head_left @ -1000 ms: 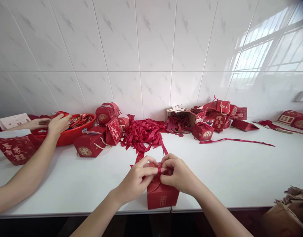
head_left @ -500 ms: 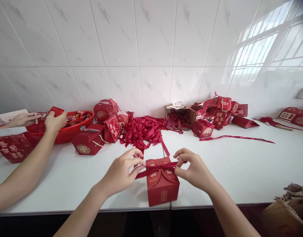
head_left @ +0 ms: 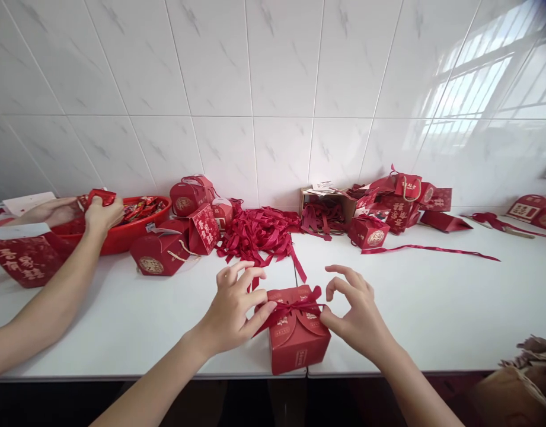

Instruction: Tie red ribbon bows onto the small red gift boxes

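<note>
A red gift box with gold print stands near the table's front edge. Across its top runs a red ribbon, gathered at the middle with a small loop standing up on the right. My left hand pinches the ribbon at the left side of the box between thumb and forefinger, its other fingers raised. At the right side, my right hand has its thumb by the ribbon's end; the forefinger is curled above and apart from the thumb.
Behind the box lies a heap of red ribbons. Red boxes stand left and right of it. Another person's hands hold a red packet over a red basin. A paper bag is at lower right.
The box has shifted slightly right, and a ribbon loop now stands up on its top. My right hand's fingers have spread from their pinch. The other person's hands have moved a little.
</note>
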{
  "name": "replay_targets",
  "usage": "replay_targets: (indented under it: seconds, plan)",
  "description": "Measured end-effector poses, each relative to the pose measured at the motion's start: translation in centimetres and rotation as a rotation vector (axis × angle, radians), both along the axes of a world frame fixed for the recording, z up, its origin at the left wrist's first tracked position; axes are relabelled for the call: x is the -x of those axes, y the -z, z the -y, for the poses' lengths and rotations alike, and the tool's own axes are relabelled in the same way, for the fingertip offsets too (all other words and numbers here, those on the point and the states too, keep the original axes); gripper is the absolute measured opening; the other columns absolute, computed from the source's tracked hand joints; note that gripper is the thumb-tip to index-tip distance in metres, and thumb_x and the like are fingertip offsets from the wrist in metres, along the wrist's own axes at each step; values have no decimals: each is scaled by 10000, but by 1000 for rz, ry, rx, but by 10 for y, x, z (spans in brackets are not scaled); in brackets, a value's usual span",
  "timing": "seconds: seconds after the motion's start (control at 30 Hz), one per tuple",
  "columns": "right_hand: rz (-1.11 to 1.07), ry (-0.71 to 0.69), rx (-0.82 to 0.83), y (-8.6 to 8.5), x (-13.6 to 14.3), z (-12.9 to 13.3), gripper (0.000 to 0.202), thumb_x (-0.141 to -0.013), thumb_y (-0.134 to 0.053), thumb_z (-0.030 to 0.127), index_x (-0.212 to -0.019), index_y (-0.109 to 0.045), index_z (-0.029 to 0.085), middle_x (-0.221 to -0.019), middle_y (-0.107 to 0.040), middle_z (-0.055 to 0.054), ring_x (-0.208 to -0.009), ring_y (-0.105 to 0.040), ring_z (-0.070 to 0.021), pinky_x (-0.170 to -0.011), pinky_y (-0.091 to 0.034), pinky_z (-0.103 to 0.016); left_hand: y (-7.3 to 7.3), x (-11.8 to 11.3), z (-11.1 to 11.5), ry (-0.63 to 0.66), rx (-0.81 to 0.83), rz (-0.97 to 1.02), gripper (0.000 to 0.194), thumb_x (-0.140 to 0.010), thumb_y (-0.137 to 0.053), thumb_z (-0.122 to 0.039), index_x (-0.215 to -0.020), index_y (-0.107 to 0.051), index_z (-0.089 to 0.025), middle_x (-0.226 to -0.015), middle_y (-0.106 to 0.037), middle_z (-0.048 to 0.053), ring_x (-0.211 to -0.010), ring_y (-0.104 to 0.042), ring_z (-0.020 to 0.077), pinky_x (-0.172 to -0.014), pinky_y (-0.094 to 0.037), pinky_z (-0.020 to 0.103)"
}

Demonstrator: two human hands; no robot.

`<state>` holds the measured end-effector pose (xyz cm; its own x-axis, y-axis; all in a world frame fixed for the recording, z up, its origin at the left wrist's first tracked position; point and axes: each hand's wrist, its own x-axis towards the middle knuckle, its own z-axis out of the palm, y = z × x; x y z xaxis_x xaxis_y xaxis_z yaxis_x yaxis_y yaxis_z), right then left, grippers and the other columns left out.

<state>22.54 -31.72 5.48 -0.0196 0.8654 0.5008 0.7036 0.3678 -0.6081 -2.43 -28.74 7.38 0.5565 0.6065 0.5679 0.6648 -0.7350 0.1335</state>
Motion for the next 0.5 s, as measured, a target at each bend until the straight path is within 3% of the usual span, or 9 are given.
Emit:
replay_targets:
  seconds: [0.07, 0.1, 0.17, 0.23, 0.33, 0.4, 0.5]
  plan:
    - [-79, -132, 41, 3, -6, 0, 185, -707, -584, 164, -857, -512, 245, -1320, -438, -78, -1254, -393, -286, -1010, -314, -512, 2, 4, 1, 19, 87, 72, 200, -848, -540, -291, -682, -600, -195, -1108, -544, 72, -1161, -395, 304, -982, -284, 522]
    - [-119, -248, 80, 5, -8, -1, 297, -719, -619, 202, -993, -521, 258, -1385, -376, -83, -1301, -350, -280, -1033, -318, -486, 3, 5, 2, 51, 177, 138, 210, -858, -525, -303, -692, -591, -192, -1123, -538, 74, -1149, -418, 287, -982, -316, 491]
    - [-164, -495, 187, 11, -7, -2, 733, -669, -736, 307, -1308, -380, 283, -1494, -216, -94, -1383, -226, -278, -1087, -284, -443, 4, 7, 3, 136, 376, 313, 212, -894, -466, -336, -792, -596, -203, -1159, -527, 81, -1146, -456, 253, -977, -379, 423]
    - [-184, -618, 282, 17, -3, -2, 1056, -594, -805, 377, -1444, -185, 293, -1525, -144, -100, -1408, -167, -276, -1120, -232, -426, 5, 9, 0, 161, 517, 462, 244, -927, -400, -362, -1021, -581, -228, -1223, -511, 93, -1167, -473, 231, -969, -418, 377]
    - [-211, -586, 329, 25, 1, 4, 1022, -626, -786, 399, -1455, -195, 305, -1510, -198, -93, -1396, -211, -267, -1127, -223, -422, 15, 13, -12, 2, 557, 425, 371, -926, -414, -385, -1271, -461, -259, -1319, -474, 96, -1226, -443, 233, -1004, -408, 397]
    - [-210, -561, 339, 27, -8, 10, 1006, -612, -793, 400, -1446, -237, 307, -1506, -219, -89, -1390, -225, -278, -1122, -234, -423, 28, 19, -22, -101, 529, 266, 400, -901, -466, -390, -1277, -479, -256, -1330, -479, 92, -1261, -413, 249, -1035, -383, 442]
    - [-221, -472, 387, 28, -43, 14, 1003, -592, -792, 436, -1438, -274, 291, -1466, -316, -104, -1349, -313, -308, -1101, -275, -442, 52, 30, -34, -153, 473, 61, 417, -888, -479, -374, -1284, -512, -246, -1351, -479, 99, -1286, -400, 267, -1041, -382, 479]
